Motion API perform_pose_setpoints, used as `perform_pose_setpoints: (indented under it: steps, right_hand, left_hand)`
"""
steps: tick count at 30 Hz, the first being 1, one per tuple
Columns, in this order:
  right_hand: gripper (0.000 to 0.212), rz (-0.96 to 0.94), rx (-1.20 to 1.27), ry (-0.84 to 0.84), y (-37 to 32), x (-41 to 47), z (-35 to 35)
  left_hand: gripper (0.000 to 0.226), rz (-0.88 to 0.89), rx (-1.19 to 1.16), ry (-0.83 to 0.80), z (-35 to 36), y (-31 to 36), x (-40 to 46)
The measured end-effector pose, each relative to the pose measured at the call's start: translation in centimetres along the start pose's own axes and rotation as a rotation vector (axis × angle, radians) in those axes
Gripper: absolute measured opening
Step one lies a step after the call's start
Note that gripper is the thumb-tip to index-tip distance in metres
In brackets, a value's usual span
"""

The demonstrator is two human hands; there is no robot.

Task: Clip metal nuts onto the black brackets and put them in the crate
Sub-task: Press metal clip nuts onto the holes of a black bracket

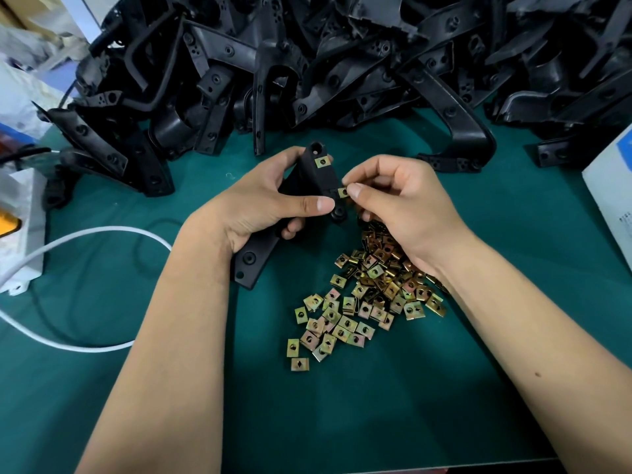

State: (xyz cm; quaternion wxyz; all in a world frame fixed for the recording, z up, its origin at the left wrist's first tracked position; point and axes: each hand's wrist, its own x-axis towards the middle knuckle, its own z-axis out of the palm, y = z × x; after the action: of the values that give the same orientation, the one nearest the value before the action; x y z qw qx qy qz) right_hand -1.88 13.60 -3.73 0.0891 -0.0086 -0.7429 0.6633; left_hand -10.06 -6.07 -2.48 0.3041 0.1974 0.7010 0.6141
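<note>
Your left hand [270,203] gripped a black bracket [301,186] just above the nut pile [362,295], fingers curled round its middle, thumb pressed across the front. One nut [322,162] sat clipped on the bracket's upper end, farther from the pile. Your right hand [400,203] pinched a second nut [343,192] between thumb and forefinger, touching the bracket's edge just above the pile; the other fingers were curled in, and whether they held spare nuts I cannot tell. Your right wrist lay over the pile's far right part. The pile was on the green mat [376,405]. The heap of loose brackets [342,63] was beyond the pile, well apart. A white cable [85,234] looped left of the pile. A white box [612,186] was right of the pile.
</note>
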Motion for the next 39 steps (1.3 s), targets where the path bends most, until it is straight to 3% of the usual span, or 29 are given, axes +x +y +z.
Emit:
perform_pose_setpoints:
  steps: [9,14,20,25,31,35,39]
  right_hand:
    - [0.027,0.070,0.182,-0.098,-0.4,0.0,-0.4]
    - [0.026,0.081,0.243,-0.114,-0.7,0.2,-0.9]
    - [0.007,0.022,0.023,0.120,0.0,0.6,-0.3]
    - [0.023,-0.073,-0.280,0.164,0.0,0.2,-0.2]
    - [0.019,-0.136,-0.413,0.298,-1.6,-0.4,-1.0]
    - [0.018,-0.203,-0.459,0.387,-3.5,-2.6,-4.0]
    - [0.019,-0.227,-0.491,0.624,-5.7,-6.3,-8.9]
  left_hand:
    - [0.078,0.031,0.052,-0.040,0.7,0.0,0.3]
    - [0.072,0.077,0.049,-0.007,1.2,0.1,0.5]
    - [0.044,0.112,0.043,0.211,2.6,0.2,1.0]
    - [0.020,0.068,-0.114,0.270,3.2,0.4,1.1]
    - [0.013,0.155,-0.069,0.366,5.7,1.9,1.0]
    - [0.017,0.267,0.017,0.333,9.1,4.1,1.7]
    - [0.015,0.331,0.052,0.195,15.5,7.8,3.2]
